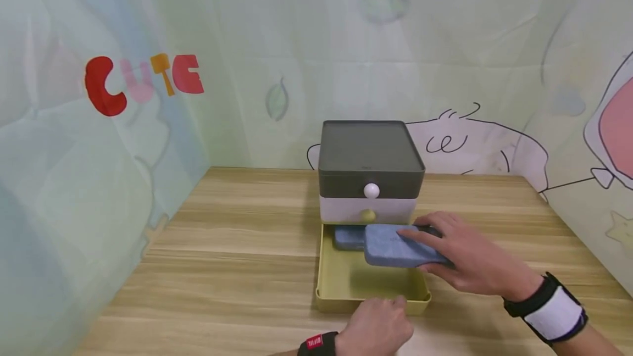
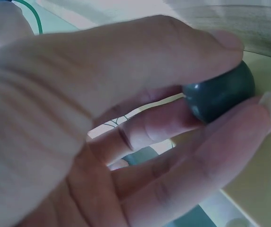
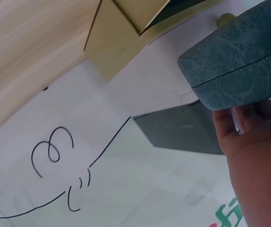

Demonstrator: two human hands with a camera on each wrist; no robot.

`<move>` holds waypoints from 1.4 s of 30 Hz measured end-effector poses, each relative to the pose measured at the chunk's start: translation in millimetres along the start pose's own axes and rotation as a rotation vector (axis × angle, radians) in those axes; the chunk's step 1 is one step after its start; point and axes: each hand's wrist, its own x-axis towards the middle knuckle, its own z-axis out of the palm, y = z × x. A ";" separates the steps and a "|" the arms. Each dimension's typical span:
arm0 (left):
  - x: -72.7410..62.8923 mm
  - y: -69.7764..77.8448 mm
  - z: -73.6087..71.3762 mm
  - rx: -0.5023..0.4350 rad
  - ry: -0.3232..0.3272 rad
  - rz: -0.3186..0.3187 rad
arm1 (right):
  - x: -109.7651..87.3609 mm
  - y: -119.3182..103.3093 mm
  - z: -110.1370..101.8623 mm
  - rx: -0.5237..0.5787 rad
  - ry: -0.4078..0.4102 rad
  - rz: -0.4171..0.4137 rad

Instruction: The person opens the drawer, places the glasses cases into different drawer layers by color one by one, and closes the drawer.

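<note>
My right hand (image 1: pixel 470 257) grips a blue glasses case (image 1: pixel 400 247) by its right end, above the yellow bottom drawer (image 1: pixel 363 279). In the right wrist view, the case (image 3: pixel 239 61) shows a marbled surface and a seam along its side. A second blue case (image 1: pixel 348 238) lies inside the drawer toward the back, partly covered by the held one. The drawer is pulled out from a small desktop chest (image 1: pixel 368 210). At the drawer's front, my left hand (image 1: pixel 378 326) pinches a round dark knob (image 2: pixel 223 92) between thumb and fingers.
Above the pulled-out drawer sit a white drawer with a yellowish knob (image 1: pixel 368 215) and a dark grey one with a white knob (image 1: pixel 371 190), both closed. The chest stands on a wood-grain table (image 1: pixel 237 268). Printed cloth (image 1: pixel 296 70) hangs behind and along the sides.
</note>
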 end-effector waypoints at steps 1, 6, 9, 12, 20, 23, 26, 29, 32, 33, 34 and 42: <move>0.1 -0.1 -0.2 -0.003 0.001 0.003 | 2.6 -0.8 2.0 -0.001 -0.004 -0.006; 0.5 -0.3 0.1 -0.003 0.007 0.017 | 14.7 -5.6 13.3 -0.008 -0.011 -0.029; 0.2 -0.4 0.2 -0.010 -0.003 0.027 | 20.6 -9.1 22.0 -0.009 -0.007 -0.040; 0.3 -0.8 0.3 -0.021 -0.006 0.039 | 26.1 -12.1 30.8 -0.006 -0.023 -0.042; 0.7 -1.7 1.7 -0.018 0.008 0.050 | 37.9 -16.5 50.5 -0.010 -0.062 -0.052; 0.5 -1.8 1.4 0.006 0.018 0.051 | 40.0 -16.7 55.4 -0.015 -0.076 -0.058; 0.6 -2.7 0.9 -0.002 0.011 0.053 | 40.6 -16.3 59.7 -0.029 -0.104 -0.051; 0.9 -3.6 0.4 -0.025 -0.006 0.058 | 40.1 -15.8 64.6 -0.041 -0.143 -0.032; 0.9 -4.2 -0.1 -0.052 -0.028 0.061 | 38.7 -15.5 68.5 -0.047 -0.173 -0.011; 1.1 -4.4 -0.2 -0.064 -0.038 0.061 | 38.2 -15.3 69.4 -0.048 -0.180 -0.006; 1.1 -4.5 -0.3 -0.072 -0.046 0.061 | 37.8 -15.1 70.3 -0.051 -0.183 -0.003; 1.7 -5.6 -1.0 -0.123 -0.083 0.058 | 37.0 -13.9 72.8 -0.062 -0.199 0.011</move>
